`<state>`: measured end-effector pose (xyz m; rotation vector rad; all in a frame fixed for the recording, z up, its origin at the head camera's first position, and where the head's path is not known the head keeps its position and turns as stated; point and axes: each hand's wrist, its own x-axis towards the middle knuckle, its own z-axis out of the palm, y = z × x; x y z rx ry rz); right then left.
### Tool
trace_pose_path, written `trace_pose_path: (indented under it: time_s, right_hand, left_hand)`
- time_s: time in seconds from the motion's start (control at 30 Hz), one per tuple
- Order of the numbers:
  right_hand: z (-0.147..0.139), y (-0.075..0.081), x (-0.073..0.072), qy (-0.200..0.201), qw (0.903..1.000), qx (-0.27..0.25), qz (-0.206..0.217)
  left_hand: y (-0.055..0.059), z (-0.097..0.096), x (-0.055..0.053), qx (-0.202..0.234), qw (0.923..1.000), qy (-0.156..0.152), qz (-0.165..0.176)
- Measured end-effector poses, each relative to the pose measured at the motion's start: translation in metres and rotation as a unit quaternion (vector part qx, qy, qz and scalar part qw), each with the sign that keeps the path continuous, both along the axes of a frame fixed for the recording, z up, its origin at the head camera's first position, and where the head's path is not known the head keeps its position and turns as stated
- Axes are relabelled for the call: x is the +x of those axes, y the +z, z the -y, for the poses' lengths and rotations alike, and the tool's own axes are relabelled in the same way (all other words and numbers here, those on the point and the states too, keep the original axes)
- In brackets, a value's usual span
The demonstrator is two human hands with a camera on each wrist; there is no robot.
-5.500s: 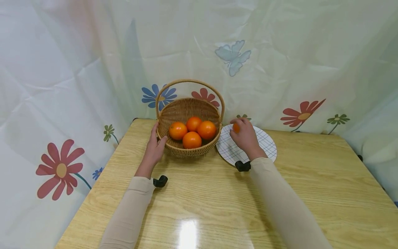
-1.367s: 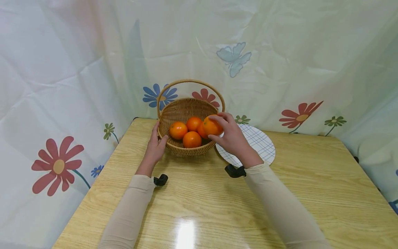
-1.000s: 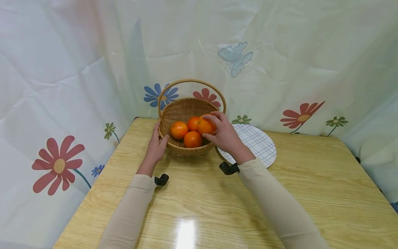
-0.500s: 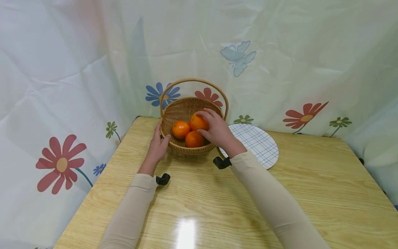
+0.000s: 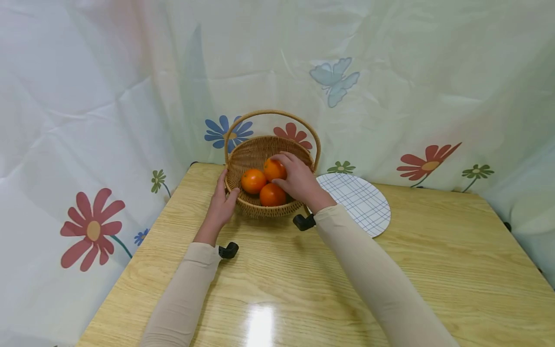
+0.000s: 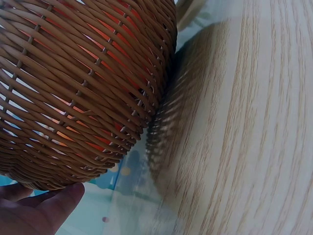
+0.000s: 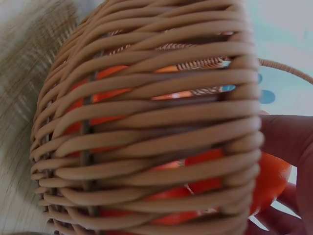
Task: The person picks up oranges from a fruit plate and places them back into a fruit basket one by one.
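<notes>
A wicker basket (image 5: 260, 144) with a tall hoop handle stands at the back of the table and holds several oranges. Two of them, a left orange (image 5: 253, 181) and a front orange (image 5: 272, 194), show fully in the head view. My left hand (image 5: 221, 207) holds the basket's left rim, thumb at the front; fingertips also touch the weave in the left wrist view. Inside the basket, my right hand (image 5: 299, 178) grips another orange (image 5: 274, 168) between thumb and fingers. That hand covers the basket's right part. In the right wrist view the weave (image 7: 161, 127) hides most of the fruit.
Right of the basket lies a round white plate (image 5: 357, 202) with a blue grid pattern, partly behind my right wrist. A flowered curtain (image 5: 368, 120) hangs close behind the wooden table (image 5: 442, 250). Each wrist carries a small black camera.
My right hand has carried an orange from the plate leftward into the basket, and most recently shifted slightly further left and lower with it. My left hand has stayed on the rim.
</notes>
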<state>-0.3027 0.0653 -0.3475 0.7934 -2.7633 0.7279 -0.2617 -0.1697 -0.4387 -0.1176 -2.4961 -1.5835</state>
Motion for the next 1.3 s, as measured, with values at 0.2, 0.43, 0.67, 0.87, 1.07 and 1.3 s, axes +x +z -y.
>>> trace_pose_path:
  time_s: [0.2,0.43,0.67,0.87,1.07,1.3]
  right_hand:
    - [0.006,-0.001,-0.006,0.002,1.0000,0.009,0.003]
    - [0.012,-0.004,-0.013,0.008,0.9999,0.013,0.007]
    - [0.016,-0.009,-0.017,0.006,0.9996,0.025,0.011]
    - [0.013,-0.012,-0.017,0.006,0.9996,0.028,0.002]
    - [0.003,-0.008,-0.007,0.009,0.9995,0.028,-0.015]
    - [-0.013,-0.007,0.009,0.004,0.9996,0.011,-0.026]
  left_hand:
    - [0.000,0.000,0.000,0.000,1.0000,0.002,-0.002]
    - [0.000,-0.001,0.000,-0.005,1.0000,0.005,0.006]
    - [-0.001,0.000,-0.002,0.000,1.0000,0.002,0.005]
    - [0.000,-0.001,-0.002,-0.007,0.9999,0.002,0.007]
    - [0.000,-0.001,-0.003,-0.008,1.0000,-0.001,0.006]
    - [0.001,0.001,-0.004,-0.009,0.9999,-0.003,0.011]
